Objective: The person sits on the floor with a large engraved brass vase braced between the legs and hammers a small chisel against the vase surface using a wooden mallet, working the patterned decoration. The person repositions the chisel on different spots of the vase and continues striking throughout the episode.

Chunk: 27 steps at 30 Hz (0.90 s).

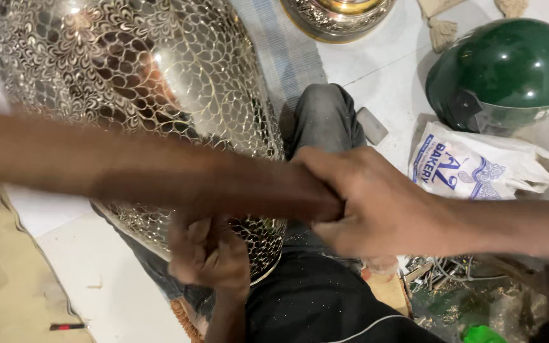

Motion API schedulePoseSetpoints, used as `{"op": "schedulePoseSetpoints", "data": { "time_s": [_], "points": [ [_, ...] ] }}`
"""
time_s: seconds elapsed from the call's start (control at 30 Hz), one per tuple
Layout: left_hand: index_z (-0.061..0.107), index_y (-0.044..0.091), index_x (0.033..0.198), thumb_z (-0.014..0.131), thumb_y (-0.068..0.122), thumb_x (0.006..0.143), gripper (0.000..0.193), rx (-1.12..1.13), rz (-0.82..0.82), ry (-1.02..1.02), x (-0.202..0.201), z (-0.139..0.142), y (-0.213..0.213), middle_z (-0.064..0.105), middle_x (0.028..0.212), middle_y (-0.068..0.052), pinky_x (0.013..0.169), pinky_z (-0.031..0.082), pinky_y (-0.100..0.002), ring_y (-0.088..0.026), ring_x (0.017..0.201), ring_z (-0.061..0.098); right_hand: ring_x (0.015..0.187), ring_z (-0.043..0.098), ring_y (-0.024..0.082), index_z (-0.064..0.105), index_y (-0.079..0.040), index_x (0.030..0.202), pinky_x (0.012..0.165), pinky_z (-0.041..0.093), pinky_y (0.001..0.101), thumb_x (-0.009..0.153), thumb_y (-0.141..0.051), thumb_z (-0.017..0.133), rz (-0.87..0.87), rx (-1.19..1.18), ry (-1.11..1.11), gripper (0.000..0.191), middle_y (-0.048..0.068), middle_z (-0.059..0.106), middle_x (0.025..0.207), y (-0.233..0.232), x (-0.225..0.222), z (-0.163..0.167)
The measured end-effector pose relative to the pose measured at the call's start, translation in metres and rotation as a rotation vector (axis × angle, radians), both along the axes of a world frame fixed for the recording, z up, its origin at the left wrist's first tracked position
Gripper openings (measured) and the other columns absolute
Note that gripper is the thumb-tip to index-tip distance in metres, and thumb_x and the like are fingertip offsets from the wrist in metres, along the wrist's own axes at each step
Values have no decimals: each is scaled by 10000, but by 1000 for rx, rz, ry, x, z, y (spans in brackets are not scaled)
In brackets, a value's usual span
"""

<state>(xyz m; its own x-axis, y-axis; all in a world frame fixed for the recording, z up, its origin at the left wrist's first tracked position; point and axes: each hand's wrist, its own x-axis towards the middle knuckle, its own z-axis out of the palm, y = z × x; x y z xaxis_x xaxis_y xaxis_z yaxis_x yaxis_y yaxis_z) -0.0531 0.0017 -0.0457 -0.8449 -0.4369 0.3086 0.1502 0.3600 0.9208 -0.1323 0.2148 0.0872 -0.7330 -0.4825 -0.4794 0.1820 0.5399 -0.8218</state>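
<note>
Pierced brass globe [160, 82]: probably thin and easily dented, so hold it by the rim. Right hand [376, 203] beside it, grip clenched; left hand's grip hidden, cannot tell.

Blurred left forearm [128, 171] hides the vessel's [160, 70] middle.

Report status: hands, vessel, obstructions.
Right hand closed over left hand, mostly hidden. Another hand at pierced brass vessel rim. Left forearm crosses vessel.

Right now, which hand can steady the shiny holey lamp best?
Left, probably: the left hand sits at the lower rim of the lamp; the right hand is busy clasping a blurred forearm.
</note>
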Motion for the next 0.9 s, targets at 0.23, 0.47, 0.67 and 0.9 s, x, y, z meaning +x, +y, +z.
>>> {"op": "schedulePoseSetpoints", "data": {
  "time_s": [0.23,0.47,0.67,0.9],
  "points": [
    [661,-32,1176,590,-130,919,284,-183,-71,38,-1,-12,0,733,931,-188,660,642,-235,-190,701,729,452,699,142,648,32,1137,367,523,267,680,13,695,81,128,359,459,93,722,710,-2,-4,-11],
    [654,-15,1232,782,-9,859,395,19,-160,-16,11,-22,-13,655,816,-77,643,509,-292,-174,677,595,473,641,116,639,6,1101,414,487,260,745,-10,655,148,-73,531,357,50,674,686,-10,-6,9],
    [575,-68,1289,798,42,902,460,130,-202,49,1,-11,-2,728,1110,-189,882,663,-363,-276,975,747,448,547,193,610,26,1037,319,407,335,704,-97,718,361,272,720,371,90,567,695,-15,-11,29],
    [744,-30,1056,832,178,823,324,-198,-77,-93,1,0,-13,789,911,-110,711,589,-357,-207,675,726,410,479,178,577,23,1028,293,375,330,729,-81,706,352,302,809,342,91,521,672,-21,-12,28]
  ]
}}
